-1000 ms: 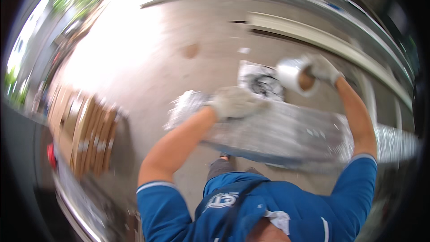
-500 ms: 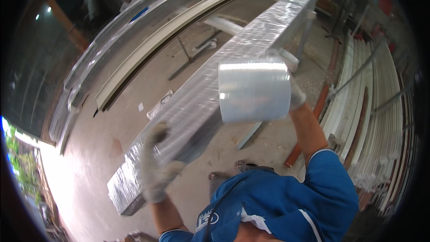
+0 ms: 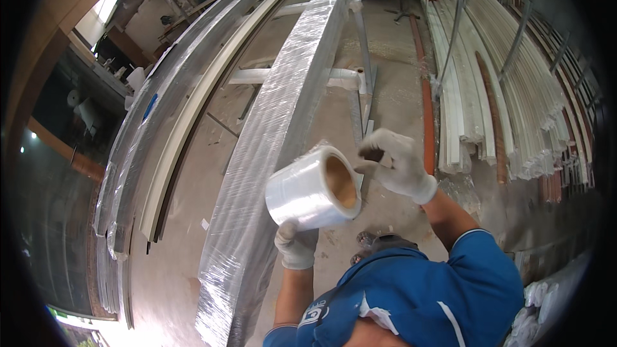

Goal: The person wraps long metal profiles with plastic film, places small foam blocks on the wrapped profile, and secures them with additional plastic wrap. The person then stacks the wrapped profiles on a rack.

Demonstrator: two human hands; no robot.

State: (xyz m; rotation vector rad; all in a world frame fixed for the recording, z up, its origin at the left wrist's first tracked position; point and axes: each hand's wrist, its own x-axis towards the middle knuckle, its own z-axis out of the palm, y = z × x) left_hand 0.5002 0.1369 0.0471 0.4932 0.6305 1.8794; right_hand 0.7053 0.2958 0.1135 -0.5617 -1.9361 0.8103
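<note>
A wide roll of clear stretch film [image 3: 308, 189] is tilted over the right side of a long film-wrapped bundle [image 3: 257, 154]. My left hand [image 3: 295, 247], in a whitish glove, grips the roll at its lower left; its fingers are partly hidden behind the roll. The brown cardboard core faces right. Just beside that core end is my gloved right hand [image 3: 398, 164], its fingers curved and apart, with a dark patch at the fingertips. It seems not to touch the roll. The bundle is shiny with layers of film and runs away from me.
White padded crossbars of a metal stand [image 3: 347, 79] bear the bundle. To the left lie a cream profile [image 3: 193, 112] and other wrapped lengths [image 3: 138, 154]. Stacks of white profiles [image 3: 514, 90] and a reddish-brown pipe [image 3: 427, 109] lie on the right.
The roll has passed from my right hand to my left and turned so its core end shows. My left hand came over from the bundle's near end. The view has swung round.
</note>
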